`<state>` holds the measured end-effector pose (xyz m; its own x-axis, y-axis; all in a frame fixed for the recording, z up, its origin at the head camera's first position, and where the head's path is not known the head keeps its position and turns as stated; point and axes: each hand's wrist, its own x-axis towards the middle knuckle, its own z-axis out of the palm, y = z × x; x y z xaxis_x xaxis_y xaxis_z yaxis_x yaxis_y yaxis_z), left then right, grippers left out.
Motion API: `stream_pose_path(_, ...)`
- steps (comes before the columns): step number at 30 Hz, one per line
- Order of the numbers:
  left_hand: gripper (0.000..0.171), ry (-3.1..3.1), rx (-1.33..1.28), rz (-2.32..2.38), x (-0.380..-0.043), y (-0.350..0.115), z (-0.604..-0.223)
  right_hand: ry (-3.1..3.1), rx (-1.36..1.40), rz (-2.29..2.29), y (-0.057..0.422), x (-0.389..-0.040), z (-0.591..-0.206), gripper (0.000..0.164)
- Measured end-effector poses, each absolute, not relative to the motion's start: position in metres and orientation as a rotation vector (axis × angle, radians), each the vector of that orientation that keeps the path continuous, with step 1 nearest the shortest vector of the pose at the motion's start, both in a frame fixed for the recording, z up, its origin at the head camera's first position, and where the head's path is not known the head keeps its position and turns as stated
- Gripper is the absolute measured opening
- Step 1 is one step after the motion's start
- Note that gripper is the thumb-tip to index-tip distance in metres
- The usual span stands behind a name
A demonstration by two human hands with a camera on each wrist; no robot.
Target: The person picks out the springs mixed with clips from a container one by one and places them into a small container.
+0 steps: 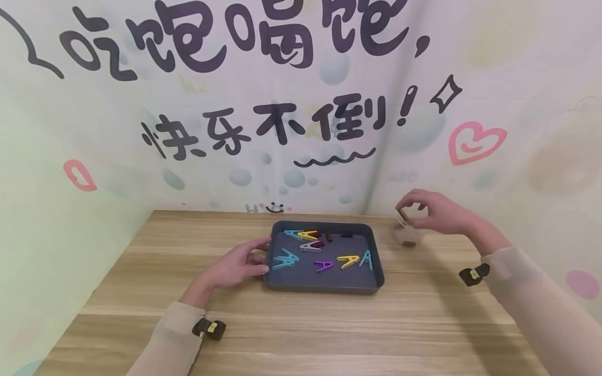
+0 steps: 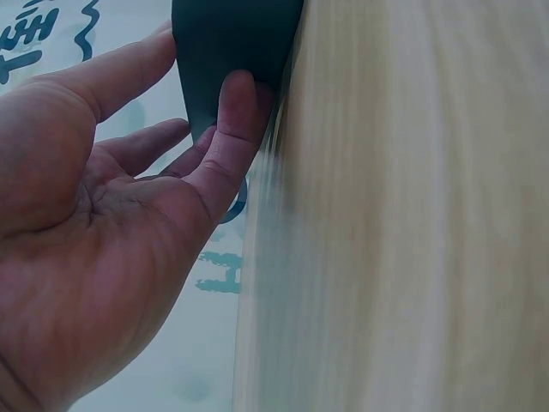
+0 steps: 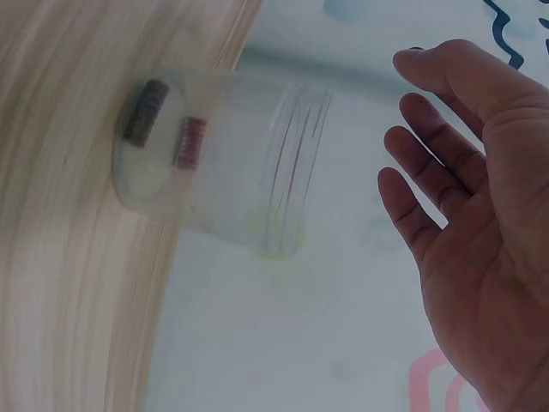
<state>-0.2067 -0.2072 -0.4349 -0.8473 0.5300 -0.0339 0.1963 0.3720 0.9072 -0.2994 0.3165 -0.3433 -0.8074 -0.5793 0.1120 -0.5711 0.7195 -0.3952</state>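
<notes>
My left hand point(image 1: 236, 263) touches the left wall of a dark grey tray point(image 1: 324, 288), thumb and fingers spread along its outside. The left wrist view has fingers point(image 2: 232, 129) against the dark tray wall point(image 2: 240, 39). Over at the right, my right hand point(image 1: 442, 213) pinches a small brown hair claw clip point(image 1: 402, 214) just above the mouth of a clear jar point(image 1: 402, 236). In the right wrist view that clip is mostly hidden behind the thumb. Inside the jar point(image 3: 236, 163) show a dark clip point(image 3: 146, 113) and a reddish one point(image 3: 190, 143).
The tray holds several clothespins, among them a purple one point(image 1: 323, 266), a yellow one point(image 1: 348, 260) and a grey one point(image 1: 309, 246). A dark red claw clip point(image 1: 328, 237) and a black one point(image 1: 347, 235) lie near its back wall. A printed backdrop point(image 1: 211, 172) stands behind the wooden table point(image 1: 301, 334).
</notes>
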Motion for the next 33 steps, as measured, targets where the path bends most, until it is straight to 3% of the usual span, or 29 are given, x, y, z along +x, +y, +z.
stream_pose_path(27,0.072,2.333,0.646,1.469,-0.207,-0.207,-0.436,2.926,-0.842,-0.595,0.359,-0.311,-0.35,0.035)
stream_pose_path(33,0.072,2.333,0.649,1.464,-0.208,-0.207,-0.436,2.929,-0.799,-0.585,0.361,-0.314,-0.355,0.046)
